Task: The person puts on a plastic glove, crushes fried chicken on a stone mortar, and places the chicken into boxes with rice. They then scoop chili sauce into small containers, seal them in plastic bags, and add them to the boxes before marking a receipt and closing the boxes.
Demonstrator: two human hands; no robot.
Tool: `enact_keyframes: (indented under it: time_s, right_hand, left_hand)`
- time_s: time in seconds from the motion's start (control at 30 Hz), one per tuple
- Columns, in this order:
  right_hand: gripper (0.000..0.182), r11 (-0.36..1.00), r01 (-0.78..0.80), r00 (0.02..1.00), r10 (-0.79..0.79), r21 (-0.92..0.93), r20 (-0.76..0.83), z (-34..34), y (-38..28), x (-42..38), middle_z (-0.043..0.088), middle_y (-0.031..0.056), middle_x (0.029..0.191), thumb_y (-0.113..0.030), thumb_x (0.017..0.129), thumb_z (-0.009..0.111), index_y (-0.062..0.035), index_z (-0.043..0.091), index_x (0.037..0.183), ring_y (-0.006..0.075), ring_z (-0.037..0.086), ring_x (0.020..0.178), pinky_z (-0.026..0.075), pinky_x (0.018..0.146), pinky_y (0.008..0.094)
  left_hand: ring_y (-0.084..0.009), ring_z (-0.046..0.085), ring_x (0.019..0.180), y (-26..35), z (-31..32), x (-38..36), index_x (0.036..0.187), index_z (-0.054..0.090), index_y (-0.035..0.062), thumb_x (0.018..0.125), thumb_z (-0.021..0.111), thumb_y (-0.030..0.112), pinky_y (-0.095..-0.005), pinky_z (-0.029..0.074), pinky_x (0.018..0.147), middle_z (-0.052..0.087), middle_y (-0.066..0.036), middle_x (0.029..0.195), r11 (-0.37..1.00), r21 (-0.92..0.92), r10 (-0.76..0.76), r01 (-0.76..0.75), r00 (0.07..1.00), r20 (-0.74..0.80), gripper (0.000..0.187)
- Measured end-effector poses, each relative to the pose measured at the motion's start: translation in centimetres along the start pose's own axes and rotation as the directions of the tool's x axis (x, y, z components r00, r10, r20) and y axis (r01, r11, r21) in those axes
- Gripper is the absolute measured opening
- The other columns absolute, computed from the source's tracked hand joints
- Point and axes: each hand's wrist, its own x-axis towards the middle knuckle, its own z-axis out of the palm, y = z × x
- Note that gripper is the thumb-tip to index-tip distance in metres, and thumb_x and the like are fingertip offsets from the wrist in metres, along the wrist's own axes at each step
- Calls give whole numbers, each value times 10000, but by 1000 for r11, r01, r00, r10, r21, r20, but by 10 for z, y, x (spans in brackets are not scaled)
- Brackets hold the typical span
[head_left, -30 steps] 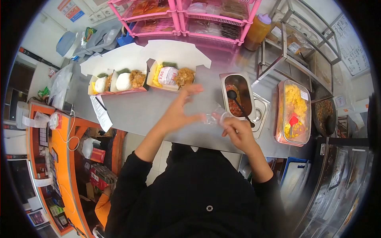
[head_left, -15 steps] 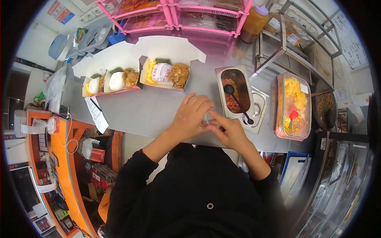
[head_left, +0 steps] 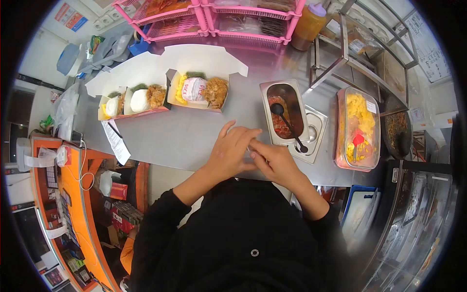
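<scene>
Above the counter's front edge, my left hand (head_left: 227,152) and my right hand (head_left: 276,163) meet, fingertips close together. Between them shows a sliver of a small clear plastic piece (head_left: 249,148), mostly hidden by the fingers; its kind is not plain. The right fingers pinch at it, while the left fingers curve round its other side. Beyond the left hand stands an open meal box (head_left: 197,104) with a wrapped rice portion (head_left: 193,89) and fried chicken (head_left: 215,93). Close to the right hand, a metal pan (head_left: 265,87) of red chopped sauce holds a black spoon (head_left: 289,127).
Further left are more open meal boxes (head_left: 146,112) and a paper slip with a pen (head_left: 116,141). A metal lid (head_left: 317,130) lies beside the pan. At right stands a container of yellow food (head_left: 361,129); pink racks (head_left: 204,19), a sauce bottle (head_left: 308,28) and a metal rack (head_left: 346,46) are behind.
Both hands have shifted slightly, the right fingertips now tucked closer against the left hand. Less of the clear plastic piece shows between them. The view has moved a little.
</scene>
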Motion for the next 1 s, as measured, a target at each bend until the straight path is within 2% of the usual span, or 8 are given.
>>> enact_keyframes:
  time_s: [0.1,0.13,0.17,0.23,0.3,0.43,0.53,1.0]
  right_hand:
    - [240,1000,-1,987,3,14,-159,-19,-2,7,649,129,812,-81,829,604,-55,645,1064,242,642,708,501,558,344]
    - [214,995,-44,974,63,90,-218,-26,0,6,645,121,800,-80,816,610,-57,661,1023,241,641,732,500,564,352]
    - [181,992,-70,968,41,-109,-246,-32,4,8,645,114,789,-83,804,612,-53,666,974,240,638,731,500,571,361]
    - [123,861,-134,954,-22,-490,-299,-44,12,15,644,101,766,-89,780,615,-46,677,877,237,631,729,499,586,378]
    - [104,664,-242,970,140,-708,-200,-43,34,16,654,87,785,-95,761,611,-63,673,838,223,625,748,490,607,372]
    - [67,330,-141,954,297,-934,-39,-40,57,30,646,60,785,-119,728,604,-96,661,754,193,603,748,452,647,335]
    - [66,253,-36,981,193,-967,14,-49,50,43,609,44,746,-128,726,604,-109,667,728,177,589,749,419,660,310]
    - [24,336,67,997,11,-939,76,-55,32,20,523,28,737,-119,690,611,-101,624,681,175,555,718,443,568,300]
  left_hand:
    - [-240,571,943,-6,14,2,1161,497,36,658,782,126,-410,409,932,577,-79,976,997,-58,-52,50,998,-43,585]
    - [-232,571,947,-9,23,-1,1169,485,34,680,769,115,-407,419,922,576,-79,977,936,-294,-207,193,978,-17,571]
    - [-223,571,951,-13,34,-4,1178,474,32,702,757,105,-403,429,911,576,-79,977,802,-507,-345,317,938,40,558]
    - [-204,572,954,-19,41,-2,1185,461,32,728,733,66,-384,449,888,574,-77,971,337,-830,-525,445,820,226,533]
    - [-181,573,951,-26,41,-2,1183,459,38,735,710,8,-352,470,862,571,-72,957,-277,-878,-546,392,687,479,514]
    - [-186,571,913,-23,68,-7,1215,437,16,747,702,-18,-306,468,825,563,-93,1014,-328,-843,-609,427,587,534,540]
    - [-172,571,904,-9,91,8,1228,425,12,742,685,-43,-288,468,811,563,-82,1019,-266,-842,-617,470,588,523,554]
    - [-123,560,936,-29,73,-9,1389,354,63,756,610,-123,-253,464,796,582,-52,1031,-36,-840,-532,542,701,475,707]
